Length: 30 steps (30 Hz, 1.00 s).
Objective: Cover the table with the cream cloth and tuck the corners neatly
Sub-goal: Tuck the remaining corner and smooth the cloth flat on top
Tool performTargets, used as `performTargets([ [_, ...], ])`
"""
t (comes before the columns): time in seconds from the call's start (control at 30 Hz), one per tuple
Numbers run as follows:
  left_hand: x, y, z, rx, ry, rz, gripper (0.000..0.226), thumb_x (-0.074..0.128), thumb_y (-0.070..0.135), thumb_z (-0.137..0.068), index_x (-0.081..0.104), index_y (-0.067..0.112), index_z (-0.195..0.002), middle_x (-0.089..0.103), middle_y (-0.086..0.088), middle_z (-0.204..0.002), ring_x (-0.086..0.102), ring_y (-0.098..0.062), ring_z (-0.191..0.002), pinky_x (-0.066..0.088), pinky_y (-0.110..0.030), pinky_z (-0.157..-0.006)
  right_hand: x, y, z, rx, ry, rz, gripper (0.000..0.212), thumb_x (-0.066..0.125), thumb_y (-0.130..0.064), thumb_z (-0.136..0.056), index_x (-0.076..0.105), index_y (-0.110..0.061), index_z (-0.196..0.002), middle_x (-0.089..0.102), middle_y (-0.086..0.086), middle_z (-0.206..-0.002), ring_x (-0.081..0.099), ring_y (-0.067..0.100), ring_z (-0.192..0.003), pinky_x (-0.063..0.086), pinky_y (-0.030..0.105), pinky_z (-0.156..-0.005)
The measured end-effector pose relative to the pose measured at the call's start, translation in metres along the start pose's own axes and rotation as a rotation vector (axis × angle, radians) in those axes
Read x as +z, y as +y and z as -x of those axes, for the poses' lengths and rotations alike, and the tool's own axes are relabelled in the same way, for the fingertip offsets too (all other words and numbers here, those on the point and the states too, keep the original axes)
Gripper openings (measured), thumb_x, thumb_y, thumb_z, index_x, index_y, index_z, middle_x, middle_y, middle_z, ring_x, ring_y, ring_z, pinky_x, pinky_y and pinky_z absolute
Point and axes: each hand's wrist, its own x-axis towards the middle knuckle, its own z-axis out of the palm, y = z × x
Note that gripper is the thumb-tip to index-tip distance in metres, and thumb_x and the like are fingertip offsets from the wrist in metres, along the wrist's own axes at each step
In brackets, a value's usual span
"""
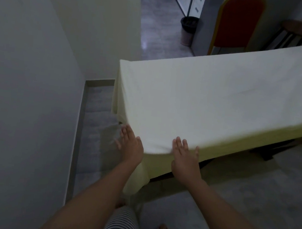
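The cream cloth [215,101] lies spread over the whole table top and hangs down its sides. At the near corner it drapes in a long fold toward the floor. My left hand [130,146] is flat with straight fingers against the left side of that corner. My right hand [185,159] lies flat with spread fingers on the cloth's front overhang just right of the corner. Neither hand grips the cloth. The table's dark frame [268,147] shows under the front hem.
A grey wall [26,78] runs close along the left, leaving a narrow strip of floor beside the table. Behind the table stand a red chair with a gold frame [237,23], a round stool [297,31] and a black bin [189,29].
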Motion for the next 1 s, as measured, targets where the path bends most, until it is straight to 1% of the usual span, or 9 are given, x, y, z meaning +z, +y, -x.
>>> performTargets([
  [0.17, -0.016, 0.017, -0.04, 0.223, -0.052, -0.201, 0.062, 0.032, 0.026, -0.1, 0.001, 0.011, -0.152, -0.007, -0.01, -0.161, -0.004, -0.023, -0.148, -0.002, -0.051, -0.118, 0.004, -0.007, 0.0, 0.06, 0.136, -0.251, 0.057, 0.037, -0.017, -0.094, 0.022, -0.015, -0.149, 0.015, 0.0, -0.159, 0.007, 0.019, -0.147, 0.007, 0.05, -0.116],
  [0.23, -0.017, 0.026, -0.06, 0.394, -0.16, -0.366, 0.059, 0.029, 0.028, -0.101, 0.004, 0.014, -0.152, -0.008, -0.008, -0.161, -0.007, -0.022, -0.148, -0.006, -0.051, -0.117, 0.013, -0.013, 0.002, 0.108, 0.316, -0.396, 0.046, 0.046, -0.011, -0.089, 0.05, -0.011, -0.135, 0.042, 0.005, -0.147, 0.034, 0.023, -0.139, 0.025, 0.044, -0.113],
  [0.3, -0.014, 0.033, -0.076, 0.602, -0.253, -0.492, 0.057, 0.025, 0.033, -0.101, 0.006, 0.017, -0.152, -0.005, -0.006, -0.161, -0.006, -0.02, -0.148, -0.008, -0.051, -0.117, 0.021, -0.026, 0.007, 0.19, 0.472, -0.501, 0.029, 0.055, -0.007, -0.083, 0.066, -0.009, -0.11, 0.062, 0.009, -0.125, 0.056, 0.026, -0.117, 0.045, 0.039, -0.097],
  [0.37, -0.011, 0.039, -0.086, 0.823, -0.363, -0.547, 0.058, 0.021, 0.039, -0.101, 0.004, 0.017, -0.153, -0.003, -0.004, -0.161, -0.005, -0.019, -0.148, -0.007, -0.048, -0.118, 0.026, -0.05, 0.013, 0.29, 0.495, -0.582, 0.015, 0.06, -0.005, -0.078, 0.066, -0.01, -0.092, 0.066, 0.008, -0.097, 0.063, 0.027, -0.093, 0.052, 0.036, -0.075],
  [0.43, -0.006, 0.045, -0.09, 1.069, -0.462, -0.592, 0.061, 0.018, 0.045, -0.101, 0.0, 0.017, -0.153, -0.005, -0.004, -0.161, -0.007, -0.018, -0.148, -0.006, -0.046, -0.119, 0.033, -0.079, 0.016, 0.364, 0.438, -0.636, 0.009, 0.059, -0.009, -0.077, 0.062, -0.013, -0.085, 0.061, 0.004, -0.085, 0.061, 0.026, -0.083, 0.047, 0.033, -0.067],
  [0.63, 0.013, 0.054, -0.079, 1.551, -0.617, -0.649, 0.071, 0.014, 0.059, -0.096, -0.007, 0.021, -0.152, -0.014, -0.002, -0.16, -0.019, -0.017, -0.146, -0.011, -0.046, -0.118, 0.041, -0.152, 0.016, 0.525, 0.136, -0.843, 0.046, 0.061, -0.036, -0.082, 0.049, -0.024, -0.125, 0.053, -0.007, -0.125, 0.05, 0.016, -0.116, 0.035, 0.031, -0.095],
  [0.77, 0.021, 0.049, -0.065, 1.624, -0.592, -0.69, 0.068, 0.009, 0.058, -0.096, -0.006, 0.023, -0.152, -0.017, -0.001, -0.159, -0.022, -0.018, -0.145, -0.011, -0.048, -0.118, 0.043, -0.174, 0.012, 0.772, 0.273, -0.836, 0.035, 0.063, -0.045, -0.081, 0.058, -0.024, -0.109, 0.059, -0.007, -0.109, 0.055, 0.015, -0.103, 0.036, 0.031, -0.088],
  [0.87, 0.025, 0.053, -0.062, 1.611, -0.551, -0.703, 0.066, 0.005, 0.056, -0.096, -0.005, 0.023, -0.152, -0.016, -0.002, -0.159, -0.02, -0.019, -0.145, -0.009, -0.049, -0.118, 0.048, -0.17, 0.011, 0.779, 0.381, -0.702, 0.011, 0.059, -0.031, -0.084, 0.063, -0.02, -0.084, 0.061, -0.003, -0.086, 0.06, 0.02, -0.086, 0.039, 0.034, -0.074],
  [1.0, 0.032, 0.056, -0.053, 1.581, -0.53, -0.693, 0.065, 0.005, 0.055, -0.097, -0.004, 0.022, -0.152, -0.015, -0.003, -0.159, -0.019, -0.02, -0.146, -0.008, -0.049, -0.118, 0.048, -0.163, 0.022, 0.842, 0.527, -0.514, 0.019, 0.046, -0.03, -0.085, 0.057, -0.02, -0.073, 0.056, -0.002, -0.067, 0.057, 0.021, -0.06, 0.042, 0.031, -0.052],
])
